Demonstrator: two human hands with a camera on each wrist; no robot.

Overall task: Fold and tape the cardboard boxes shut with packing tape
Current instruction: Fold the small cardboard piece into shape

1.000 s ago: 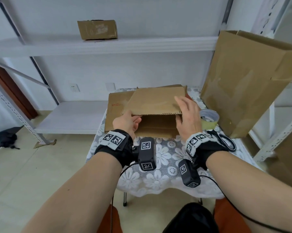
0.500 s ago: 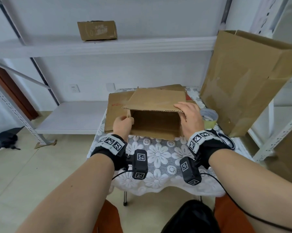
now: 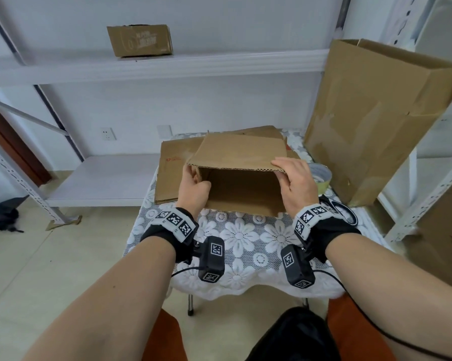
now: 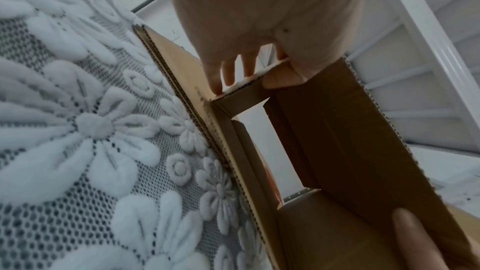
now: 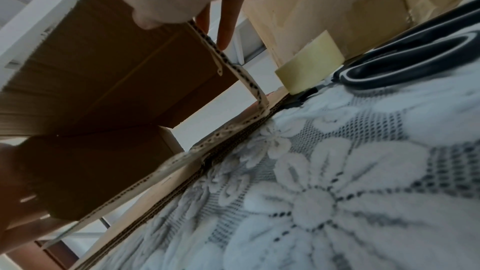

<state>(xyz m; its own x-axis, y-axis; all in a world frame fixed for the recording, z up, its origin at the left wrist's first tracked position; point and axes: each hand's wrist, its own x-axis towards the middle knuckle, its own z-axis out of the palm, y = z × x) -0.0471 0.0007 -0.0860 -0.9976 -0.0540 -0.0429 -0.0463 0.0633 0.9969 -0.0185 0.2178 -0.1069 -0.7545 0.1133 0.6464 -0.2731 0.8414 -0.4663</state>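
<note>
A brown cardboard box (image 3: pixel 240 149) lies on its side on the lace-covered table (image 3: pixel 245 238), opened into a tube with both ends open. My left hand (image 3: pixel 193 178) pinches its left wall, thumb inside and fingers outside, as the left wrist view shows (image 4: pixel 249 77). My right hand (image 3: pixel 285 170) grips the top right corner edge, thumb under and fingers over; the right wrist view shows the same hand (image 5: pixel 187 22) on that edge. A roll of packing tape (image 3: pixel 321 175) (image 5: pixel 309 65) lies just right of the box.
Flat cardboard sheets (image 3: pixel 172 175) lie under and left of the box. Black-handled scissors (image 3: pixel 342 212) lie near the tape. A tall open carton (image 3: pixel 376 113) stands at the right. A small box (image 3: pixel 140 40) sits on the white shelf (image 3: pixel 167 66).
The box has spread from nearly flat into a squared tube. My left hand moved from the lower front edge to the left wall; my right hand slid to the top right corner.
</note>
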